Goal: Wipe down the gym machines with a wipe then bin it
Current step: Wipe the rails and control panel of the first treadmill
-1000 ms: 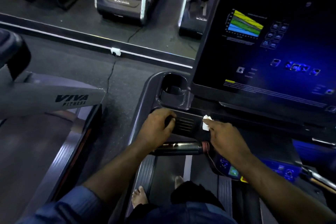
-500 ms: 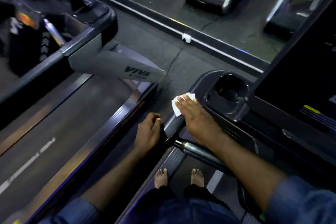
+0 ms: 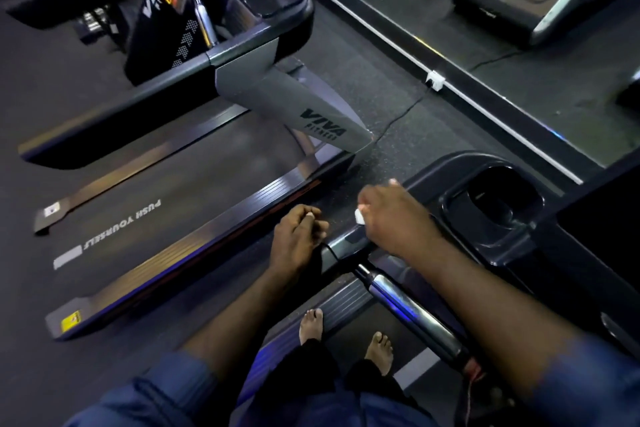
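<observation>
I stand barefoot on a dark treadmill. Its console arm [image 3: 437, 166] runs from the cup holder [image 3: 491, 202] towards me. My right hand [image 3: 393, 215] lies on the arm's left edge and grips a white wipe [image 3: 359, 215]; only small bits of the wipe show at the fingers. My left hand [image 3: 298, 235] hovers just left of the arm's near end, over the floor gap, fingers loosely curled and holding nothing. A chrome handlebar [image 3: 405, 305] sticks out below my right forearm.
A second treadmill [image 3: 277, 100] marked VIVA FITNESS stands close on the left, its belt [image 3: 145, 218] reading PUSH YOURSELF. A black cable [image 3: 398, 118] crosses the floor to a white socket [image 3: 434, 80]. My bare feet [image 3: 311, 322] rest on the deck.
My right hand slid the wipe from the console's middle to its left arm and bunched it. My left hand let go of the arm's end and moved slightly left. My head turned left.
</observation>
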Motion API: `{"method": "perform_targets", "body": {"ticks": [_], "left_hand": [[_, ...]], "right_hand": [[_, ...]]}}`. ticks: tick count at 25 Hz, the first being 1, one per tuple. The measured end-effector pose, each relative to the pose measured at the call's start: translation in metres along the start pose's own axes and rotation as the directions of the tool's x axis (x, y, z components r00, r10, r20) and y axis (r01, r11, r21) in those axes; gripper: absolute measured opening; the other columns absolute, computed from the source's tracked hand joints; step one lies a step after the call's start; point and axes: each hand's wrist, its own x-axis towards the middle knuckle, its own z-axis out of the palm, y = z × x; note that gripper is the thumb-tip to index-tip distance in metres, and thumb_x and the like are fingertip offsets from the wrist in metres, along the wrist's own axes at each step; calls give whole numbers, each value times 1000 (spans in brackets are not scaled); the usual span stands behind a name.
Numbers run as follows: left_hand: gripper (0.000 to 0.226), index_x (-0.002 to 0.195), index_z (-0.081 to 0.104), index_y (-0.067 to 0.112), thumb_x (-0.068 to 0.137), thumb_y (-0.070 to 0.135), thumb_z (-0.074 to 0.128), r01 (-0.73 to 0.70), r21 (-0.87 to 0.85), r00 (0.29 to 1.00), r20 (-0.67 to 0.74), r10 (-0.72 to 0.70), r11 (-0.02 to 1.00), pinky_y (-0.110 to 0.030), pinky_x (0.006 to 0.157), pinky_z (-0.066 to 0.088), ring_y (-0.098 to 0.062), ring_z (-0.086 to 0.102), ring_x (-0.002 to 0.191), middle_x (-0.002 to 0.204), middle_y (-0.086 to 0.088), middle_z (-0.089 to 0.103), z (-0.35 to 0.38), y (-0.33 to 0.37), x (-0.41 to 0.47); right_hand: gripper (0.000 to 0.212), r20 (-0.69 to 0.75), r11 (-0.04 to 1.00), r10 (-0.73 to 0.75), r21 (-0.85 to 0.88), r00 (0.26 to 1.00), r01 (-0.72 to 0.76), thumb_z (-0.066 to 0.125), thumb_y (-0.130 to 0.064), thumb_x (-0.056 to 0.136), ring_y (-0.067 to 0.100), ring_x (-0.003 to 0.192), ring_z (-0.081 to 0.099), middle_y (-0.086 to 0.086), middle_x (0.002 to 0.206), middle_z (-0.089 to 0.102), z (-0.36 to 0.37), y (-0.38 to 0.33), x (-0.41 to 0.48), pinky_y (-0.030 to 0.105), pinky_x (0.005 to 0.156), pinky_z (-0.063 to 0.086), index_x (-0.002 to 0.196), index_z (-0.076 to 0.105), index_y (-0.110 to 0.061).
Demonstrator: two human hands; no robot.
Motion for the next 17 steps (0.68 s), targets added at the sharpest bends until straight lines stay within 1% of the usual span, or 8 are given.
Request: {"method": "perform_targets", "body": {"ticks": [3,5,6,7,9,11,14,17], "left_hand": [[20,99,68,32,102,30,48,-30,10,998,-49,30,1000,-46,83,59,-30,72,88,94,-9,77,-2,-3,5],[20,102,68,27,107,24,48,-25,4,999,-47,25,1000,-43,81,57,-27,71,86,94,-10,77,-2,-4,5],[21,103,67,23,109,20,48,-18,5,999,-26,18,1000,-41,80,56,-25,70,85,95,-11,77,-3,-4,6],[21,104,67,20,110,18,47,-13,-2,1000,-1,13,1000,-40,79,55,-23,69,84,95,-12,77,-4,-5,7],[22,104,68,18,111,19,46,-1,-22,999,40,2,1000,-37,80,55,-20,68,84,95,-11,78,-6,-8,10],[24,103,68,18,111,22,46,4,-22,998,69,-3,1000,-34,78,55,-20,69,86,95,-10,78,-5,-10,13],[24,101,69,19,110,25,47,28,-41,996,90,-25,999,-32,73,53,-22,67,85,95,-10,77,-2,-9,17],[30,100,72,32,100,51,49,30,21,984,176,-33,999,-47,91,57,-23,72,97,100,-1,77,1,-8,23]], "right_hand": [[11,58,958,-275,-63,960,279,60,-15,84,34,70,63,9,76,64,12,-43,4,49,79,54,77,69,-13],[16,15,953,-298,68,954,297,60,-20,93,28,96,65,7,101,69,22,-45,-25,51,97,51,103,71,-14],[28,-22,952,-298,72,954,299,56,-21,97,25,115,61,5,120,68,21,-38,-41,51,109,44,121,69,-14],[37,-57,962,-272,-23,961,271,52,-20,98,24,128,56,4,133,64,19,-26,-47,53,116,36,132,65,-13],[38,-48,987,-48,-156,998,40,41,-23,99,24,129,57,3,129,66,9,4,-33,57,124,20,127,67,-16],[38,79,949,220,-249,972,-194,34,-33,101,22,112,62,1,106,70,-6,10,2,57,126,8,106,70,-21],[33,202,941,157,-328,967,-85,43,-36,100,25,102,64,2,97,70,-3,-40,15,63,124,6,100,72,-22],[43,167,993,37,-117,985,-18,34,-38,108,21,138,47,0,140,60,13,-74,-39,55,127,11,140,57,-22]]}}
